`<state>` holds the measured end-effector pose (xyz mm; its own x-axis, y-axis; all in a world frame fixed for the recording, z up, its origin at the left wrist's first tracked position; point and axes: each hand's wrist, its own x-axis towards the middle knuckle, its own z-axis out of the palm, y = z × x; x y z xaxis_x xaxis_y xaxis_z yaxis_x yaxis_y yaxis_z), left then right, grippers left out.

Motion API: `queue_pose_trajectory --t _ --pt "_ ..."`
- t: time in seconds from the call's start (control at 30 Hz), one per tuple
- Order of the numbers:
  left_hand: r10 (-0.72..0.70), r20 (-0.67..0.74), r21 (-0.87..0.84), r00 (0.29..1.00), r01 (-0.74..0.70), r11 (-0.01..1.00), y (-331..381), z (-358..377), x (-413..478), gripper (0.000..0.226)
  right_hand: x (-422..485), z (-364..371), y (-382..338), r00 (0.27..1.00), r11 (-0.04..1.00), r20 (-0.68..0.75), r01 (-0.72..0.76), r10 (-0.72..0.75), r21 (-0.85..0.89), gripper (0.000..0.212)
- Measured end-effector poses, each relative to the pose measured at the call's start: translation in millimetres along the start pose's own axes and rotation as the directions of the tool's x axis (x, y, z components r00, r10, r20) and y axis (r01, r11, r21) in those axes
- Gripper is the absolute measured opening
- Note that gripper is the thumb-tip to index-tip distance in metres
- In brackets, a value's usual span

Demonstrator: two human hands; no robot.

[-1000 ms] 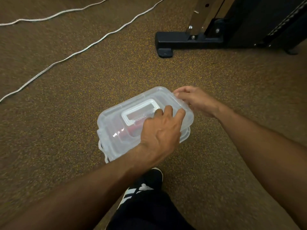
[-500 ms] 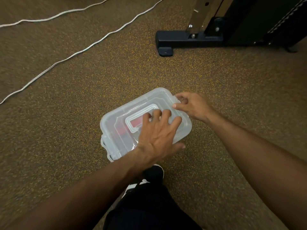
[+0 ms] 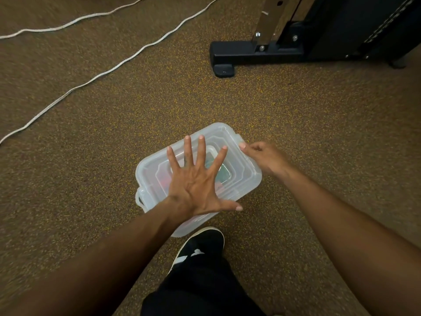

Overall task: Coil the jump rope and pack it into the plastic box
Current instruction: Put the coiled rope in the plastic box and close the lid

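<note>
The box (image 3: 182,226) sits on the floor (image 3: 91,179) just beyond a black shoe (image 3: 200,245). Its lid (image 3: 241,176) is on, and its long axis runs from near left to far right. The left hand (image 3: 196,185) lies flat on the lid, fingers straight and spread wide. The right hand (image 3: 266,157) is at the box's far right end, fingers curled, thumb tip on the lid's rim; whether it pinches cannot be told. Blurred red and green show through the lid. A white cord (image 3: 109,69) lies far left, well apart.
</note>
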<state>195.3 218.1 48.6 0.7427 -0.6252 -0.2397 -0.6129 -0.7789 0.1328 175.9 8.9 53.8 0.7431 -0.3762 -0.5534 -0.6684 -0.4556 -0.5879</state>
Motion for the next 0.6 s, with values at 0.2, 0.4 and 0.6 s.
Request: queue_pose_trajectory --t 0.2,0.4,0.6 --pt "0.005 0.012 0.021 1.000 -0.006 1.000 2.5 0.8 6.5 0.138 -4.6 10.0 17.5 0.930 0.848 0.313 -0.316 0.190 0.426 0.073" --pt "0.004 -0.007 0.013 1.000 -0.004 1.000 1.1 3.6 6.7 0.131 6.9 0.6 11.4 0.982 0.789 0.131 -0.188 0.137 0.585 0.047" --pt "-0.111 -0.116 -0.095 0.987 0.100 0.990 0.2 -11.3 15.7 0.112 -4.8 9.5 15.2 1.000 0.902 0.011 -0.012 0.008 0.431 0.034"
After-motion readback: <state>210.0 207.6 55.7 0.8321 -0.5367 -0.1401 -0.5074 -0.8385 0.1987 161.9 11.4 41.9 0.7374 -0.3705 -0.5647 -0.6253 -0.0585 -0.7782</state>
